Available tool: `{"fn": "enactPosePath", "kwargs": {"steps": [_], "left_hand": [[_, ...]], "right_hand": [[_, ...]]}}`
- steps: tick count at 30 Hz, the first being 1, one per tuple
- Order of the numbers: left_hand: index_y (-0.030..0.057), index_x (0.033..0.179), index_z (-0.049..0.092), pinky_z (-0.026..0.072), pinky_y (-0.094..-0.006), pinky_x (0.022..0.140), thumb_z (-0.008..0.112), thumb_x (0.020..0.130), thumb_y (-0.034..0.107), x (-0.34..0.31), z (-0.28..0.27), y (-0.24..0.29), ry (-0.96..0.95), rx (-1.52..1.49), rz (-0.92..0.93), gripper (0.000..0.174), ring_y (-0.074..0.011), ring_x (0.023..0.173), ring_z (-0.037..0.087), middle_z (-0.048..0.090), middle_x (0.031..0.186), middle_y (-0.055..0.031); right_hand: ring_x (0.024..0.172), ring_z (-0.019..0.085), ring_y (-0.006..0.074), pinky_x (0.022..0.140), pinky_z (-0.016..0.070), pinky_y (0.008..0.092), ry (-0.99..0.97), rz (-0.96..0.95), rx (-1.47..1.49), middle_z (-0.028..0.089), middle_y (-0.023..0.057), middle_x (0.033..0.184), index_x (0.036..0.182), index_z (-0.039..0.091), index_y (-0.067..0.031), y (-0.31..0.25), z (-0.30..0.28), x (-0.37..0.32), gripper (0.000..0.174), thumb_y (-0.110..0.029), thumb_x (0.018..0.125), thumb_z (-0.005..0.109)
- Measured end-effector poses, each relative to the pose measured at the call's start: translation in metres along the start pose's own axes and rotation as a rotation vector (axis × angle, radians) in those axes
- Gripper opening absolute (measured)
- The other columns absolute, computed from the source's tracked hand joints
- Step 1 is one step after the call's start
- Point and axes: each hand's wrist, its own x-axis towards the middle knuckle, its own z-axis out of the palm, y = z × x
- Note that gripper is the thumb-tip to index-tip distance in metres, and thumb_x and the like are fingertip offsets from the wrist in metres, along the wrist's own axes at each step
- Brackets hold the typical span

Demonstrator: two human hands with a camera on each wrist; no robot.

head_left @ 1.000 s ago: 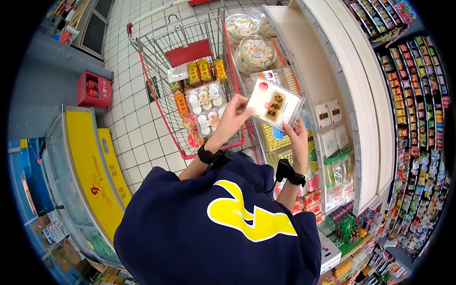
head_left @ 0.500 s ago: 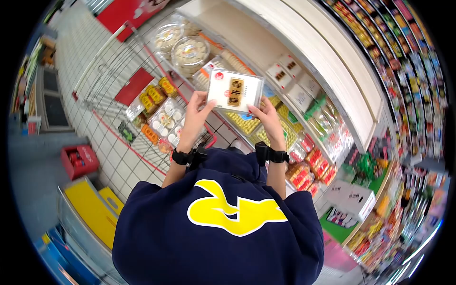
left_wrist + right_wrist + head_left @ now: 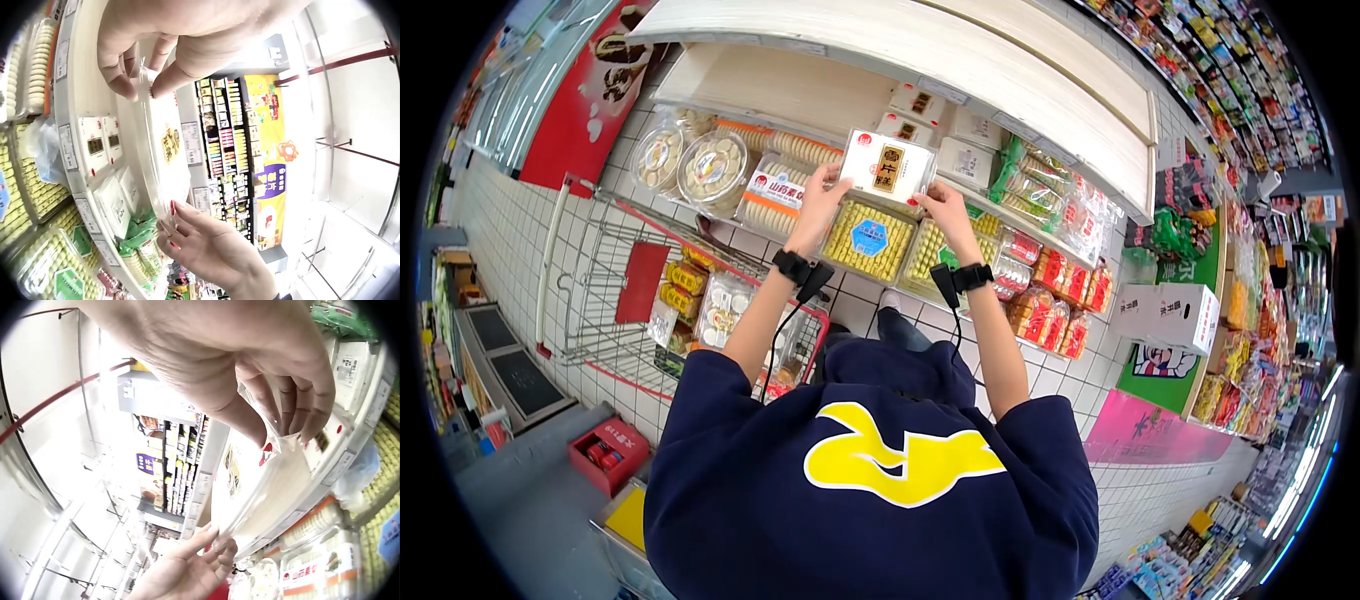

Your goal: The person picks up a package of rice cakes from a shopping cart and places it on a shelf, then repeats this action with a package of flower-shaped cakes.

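Both hands hold a flat white package (image 3: 887,167) with a black-and-gold label, raised in front of the shelf. My left hand (image 3: 818,212) pinches its left edge, thumb on the face. At the lower right corner, my right hand (image 3: 948,214) grips it between thumb and fingers. In the left wrist view the clear wrapping of the package (image 3: 164,144) shows edge-on, the left hand (image 3: 187,37) at one end and the right hand (image 3: 212,247) at the other. The right wrist view shows the right hand (image 3: 244,369) pinching the wrapper's corner.
Similar white boxes (image 3: 916,104) lie on the shelf behind. Below are round tubs (image 3: 712,168), yellow pastry trays (image 3: 868,240) and red packs (image 3: 1040,314). A wire cart (image 3: 605,300) with packaged food stands at the left; a white carton (image 3: 1190,316) is at the right.
The view has turned toward the shelf, and the cart now lies further left. The package, held in both hands throughout, has swung from tilted to nearly level and now appears before the shelf.
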Motion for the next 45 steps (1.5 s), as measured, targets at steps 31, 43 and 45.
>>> {"fn": "enactPosePath", "kwargs": {"steps": [31, 43, 45], "left_hand": [[-0.0088, 0.117, 0.056, 0.0477, -0.0310, 0.079, 0.057, 0.080, 0.004, 0.201, 0.043, -0.176, 0.309, 0.160, -0.116, 0.039, -0.0234, 0.096, 0.061, 0.064, 0.106, -0.0190], [-0.0028, 0.120, 0.053, 0.0475, -0.0337, 0.086, 0.041, 0.084, -0.002, 0.084, -0.006, -0.093, 0.224, -0.317, -0.205, 0.039, -0.0214, 0.102, 0.060, 0.061, 0.112, -0.0140], [-0.0023, 0.121, 0.053, 0.0472, -0.0333, 0.087, 0.040, 0.083, -0.003, 0.050, -0.024, -0.080, 0.286, -0.378, -0.155, 0.040, -0.0211, 0.103, 0.060, 0.061, 0.113, -0.0137]], "right_hand": [[0.114, 0.052, 0.0275, 0.094, 0.0458, 0.0334, 0.101, 0.207, 0.150, 0.047, 0.0209, 0.130, 0.135, 0.036, 0.0083, 0.102, -0.031, 0.170, 0.050, -0.013, 0.092, 0.048], [0.099, 0.060, 0.0235, 0.084, 0.0485, 0.0346, 0.113, -0.057, 0.090, 0.062, 0.0153, 0.111, 0.118, 0.055, 0.0002, 0.072, 0.048, 0.137, 0.031, -0.006, 0.091, 0.040], [0.096, 0.061, 0.0223, 0.081, 0.0491, 0.0336, 0.029, -0.029, 0.116, 0.063, 0.0137, 0.107, 0.115, 0.056, 0.0002, 0.069, 0.079, 0.125, 0.029, -0.006, 0.091, 0.041]]}}
